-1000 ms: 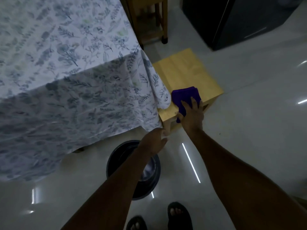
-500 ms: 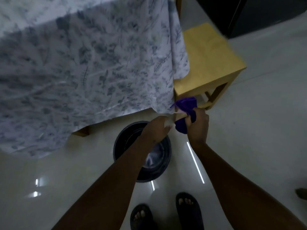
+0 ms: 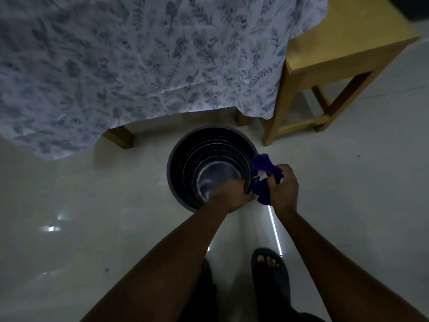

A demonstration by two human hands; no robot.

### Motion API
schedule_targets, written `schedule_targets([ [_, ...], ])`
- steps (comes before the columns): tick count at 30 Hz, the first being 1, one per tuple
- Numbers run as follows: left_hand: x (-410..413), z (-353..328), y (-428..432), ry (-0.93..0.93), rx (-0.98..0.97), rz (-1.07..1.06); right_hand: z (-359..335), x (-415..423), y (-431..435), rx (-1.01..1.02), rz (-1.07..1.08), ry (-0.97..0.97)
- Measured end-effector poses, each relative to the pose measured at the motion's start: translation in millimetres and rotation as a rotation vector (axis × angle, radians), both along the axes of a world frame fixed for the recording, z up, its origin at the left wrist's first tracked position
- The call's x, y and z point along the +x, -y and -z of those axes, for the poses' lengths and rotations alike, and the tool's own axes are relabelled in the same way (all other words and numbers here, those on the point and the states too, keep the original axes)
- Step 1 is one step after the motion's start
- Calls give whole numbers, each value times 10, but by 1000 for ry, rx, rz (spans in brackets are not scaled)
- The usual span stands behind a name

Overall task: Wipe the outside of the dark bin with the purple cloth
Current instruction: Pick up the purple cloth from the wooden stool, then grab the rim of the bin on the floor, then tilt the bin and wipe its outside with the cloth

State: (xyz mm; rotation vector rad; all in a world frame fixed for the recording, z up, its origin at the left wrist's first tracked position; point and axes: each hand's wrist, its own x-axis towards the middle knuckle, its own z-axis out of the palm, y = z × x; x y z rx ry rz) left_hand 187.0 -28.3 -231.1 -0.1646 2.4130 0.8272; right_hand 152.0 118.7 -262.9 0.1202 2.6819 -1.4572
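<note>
Dim room, view straight down over the dark bin, which stands upright on the pale glossy floor. Bin is round, open-topped, ribbed rings visible down the inner wall, a shiny bottom catching light.

Left hand sits on the bin's near rim, on the side nearest the person. Its fingers are curled over the rim edge, clamping the bin wall; fingertips themselves mostly hidden behind the rim.

Right hand is just beside the bin, on its right outer side. Fingers are closed in a fist around the purple cloth. Cloth is bunched; one lobe sticks up past the fist close against the bin's right rim, another hangs below the fist near the bin's outer wall. Whether the cloth presses on the wall or only lies close to it cannot be told.

Beyond the bin, a counter draped in a white tablecloth with blue leaf print; the cloth's hem hangs just behind the bin's far rim, with two wooden legs showing under it. Right of the bin and farther back, a light wooden stool, its nearest leg close to the bin's far-right rim.

Nearer the person than the bin, a foot in a dark sandal on the floor. Bright light streak reflected on the floor just below the right hand.
</note>
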Motion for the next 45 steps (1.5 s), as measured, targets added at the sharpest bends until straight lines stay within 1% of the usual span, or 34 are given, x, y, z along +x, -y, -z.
schedule_targets([
  [5, 154, 157, -46, 2, -220, 59, -52, 39, 49, -106, 15, 104],
  [7, 156, 106, 38, -74, -291, 36, -121, 4, 64, -132, 11, 118],
  [10, 101, -61, 353, -246, -350, -73, -292, -97, 107, -135, -23, 90],
  [12, 65, -195, 582, -315, -287, -210, -410, -135, 180, -156, -57, 52],
  [14, 40, -243, 744, -342, -204, -290, -467, -147, 276, -172, -95, 38],
  [18, 73, -97, 851, -297, -79, -404, -402, -104, 463, -99, -208, 7],
  [20, 133, -9, 827, -273, -48, -427, -242, -2, 540, 25, -311, -3],
  [22, 177, 99, 818, -265, -25, -443, -42, 164, 582, 203, -436, 42],
  [23, 185, 156, 835, -265, -16, -450, 53, 242, 587, 313, -500, 26],
  [25, 187, 243, 900, -282, 8, -473, 211, 317, 570, 544, -604, -114],
  [26, 192, 285, 941, -296, 25, -490, 270, 302, 571, 601, -645, -182],
  [28, 232, 363, 1015, -325, 39, -506, 375, 214, 613, 578, -735, -214],
  [30, 264, 460, 1063, -330, 17, -497, 498, 158, 708, 484, -785, -173],
  [33, 192, 573, 1098, -369, -25, -480, 635, 36, 794, 442, -720, -187],
  [36, 126, 591, 1120, -399, -32, -516, 668, -60, 647, 358, -559, -58],
  [37, 149, 602, 1124, -399, -31, -522, 669, 7, 570, 370, -518, -22],
  [38, 186, 613, 1127, -395, -35, -519, 666, 143, 517, 417, -512, -46],
  [40, 258, 636, 1134, -379, -36, -508, 618, 501, 511, 544, -598, -152],
  [41, 279, 654, 1135, -383, -39, -504, 633, 594, 541, 554, -641, -173],
  [43, 282, 657, 1126, -406, -41, -492, 620, 471, 673, 525, -672, -167],
  [45, 265, 641, 1116, -428, -18, -506, 631, 98, 806, 453, -607, -69],
])
